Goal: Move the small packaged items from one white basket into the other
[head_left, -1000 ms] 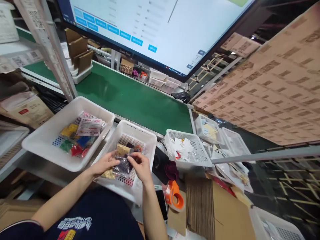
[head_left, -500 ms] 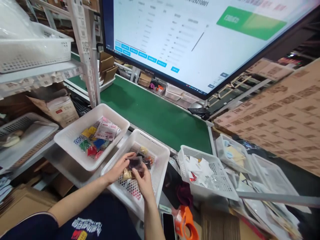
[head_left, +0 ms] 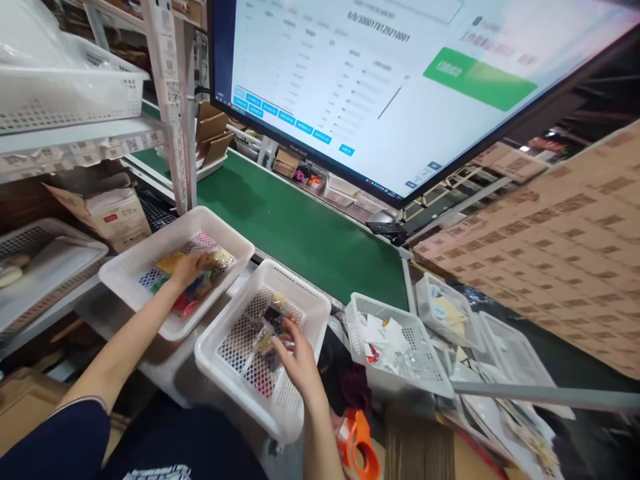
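Two white perforated baskets sit side by side in front of me. My left hand [head_left: 186,269] reaches into the left basket [head_left: 131,265], fingers curled down on the coloured packets [head_left: 193,298] and a pale printed packet there. My right hand [head_left: 299,352] rests in the nearer basket [head_left: 223,372], fingers spread over small clear packets [head_left: 270,330] with dark and yellow contents. Whether the left hand grips a packet is hidden by the hand itself.
A green conveyor belt [head_left: 300,233] runs behind the baskets under a large monitor [head_left: 380,87]. More white baskets [head_left: 395,347] with small packets stand to the right. An orange tape dispenser [head_left: 356,443] lies near my right forearm. Shelving [head_left: 75,133] rises at left, cardboard stacks [head_left: 550,240] at right.
Both hands held a dark clear packet over the nearer basket. Now the left hand has moved into the left basket, and the right hand has lowered onto the packets in the nearer basket.
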A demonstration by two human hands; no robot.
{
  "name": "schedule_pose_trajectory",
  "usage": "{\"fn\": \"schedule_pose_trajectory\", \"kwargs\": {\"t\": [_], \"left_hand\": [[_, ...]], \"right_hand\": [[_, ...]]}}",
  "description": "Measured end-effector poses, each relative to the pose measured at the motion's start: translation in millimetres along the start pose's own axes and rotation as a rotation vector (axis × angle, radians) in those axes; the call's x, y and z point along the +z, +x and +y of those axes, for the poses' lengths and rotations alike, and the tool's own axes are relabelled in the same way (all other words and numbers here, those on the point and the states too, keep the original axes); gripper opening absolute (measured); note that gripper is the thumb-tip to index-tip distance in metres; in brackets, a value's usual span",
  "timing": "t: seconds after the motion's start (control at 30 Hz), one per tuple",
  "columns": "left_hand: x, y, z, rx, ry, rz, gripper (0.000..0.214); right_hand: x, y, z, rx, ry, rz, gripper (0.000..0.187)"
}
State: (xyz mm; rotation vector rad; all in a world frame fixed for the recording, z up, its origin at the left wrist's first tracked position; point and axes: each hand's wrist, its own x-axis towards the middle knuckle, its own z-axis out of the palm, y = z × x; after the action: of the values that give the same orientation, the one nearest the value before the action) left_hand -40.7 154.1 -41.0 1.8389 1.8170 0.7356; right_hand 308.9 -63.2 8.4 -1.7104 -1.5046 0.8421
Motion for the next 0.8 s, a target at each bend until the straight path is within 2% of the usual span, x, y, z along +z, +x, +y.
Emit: {"fn": "schedule_pose_trajectory", "kwargs": {"t": [0.07,0.13,0.2,0.27,0.33,0.4,0.5,0.57,0.67,0.73,0.8], "left_hand": [[-28.9,5.3,-16.2,-0.075,0.049,0.100,0.048],[-61.1,15.0,-36.5,-0.126,0.091,0.172,0.053],[-90.0,29.0,-59.7,-0.144,0.116,0.186,0.056],[-110.0,45.0,-84.9,-0.116,0.115,0.142,0.050],[-119.0,57.8,-110.5,-0.058,0.088,0.056,0.040],[-118.9,63.0,-133.3,-0.010,0.022,-0.047,0.038],[-112.7,57.6,-155.5,0.008,-0.107,-0.081,0.048],[-110.1,52.4,-161.6,-0.018,-0.152,-0.023,0.054],[-108.1,51.1,-166.7,-0.097,-0.174,0.058,0.053],[-105.4,52.7,-173.3,-0.123,-0.231,0.098,0.052],[-101.4,53.4,-183.9,-0.131,-0.297,0.101,0.053]], "right_hand": [[16.3,29.7,-26.0,-0.079,-0.041,-0.021,0.051],[48.2,71.2,-56.6,-0.129,-0.140,-0.081,0.042],[93.4,120.8,-87.4,-0.109,-0.245,-0.165,0.039],[145.3,173.0,-112.7,-0.049,-0.305,-0.217,0.037],[196.0,220.3,-128.2,0.041,-0.360,-0.235,0.035],[239.3,256.2,-133.6,0.154,-0.427,-0.227,0.035],[283.4,287.5,-129.6,0.298,-0.510,-0.183,0.050],[297.9,299.9,-125.0,0.340,-0.529,-0.144,0.044],[298.8,311.6,-121.0,0.361,-0.499,-0.064,0.029],[285.1,307.7,-120.1,0.347,-0.448,0.020,0.024],[260.1,285.4,-117.6,0.307,-0.400,0.137,0.027]]}}
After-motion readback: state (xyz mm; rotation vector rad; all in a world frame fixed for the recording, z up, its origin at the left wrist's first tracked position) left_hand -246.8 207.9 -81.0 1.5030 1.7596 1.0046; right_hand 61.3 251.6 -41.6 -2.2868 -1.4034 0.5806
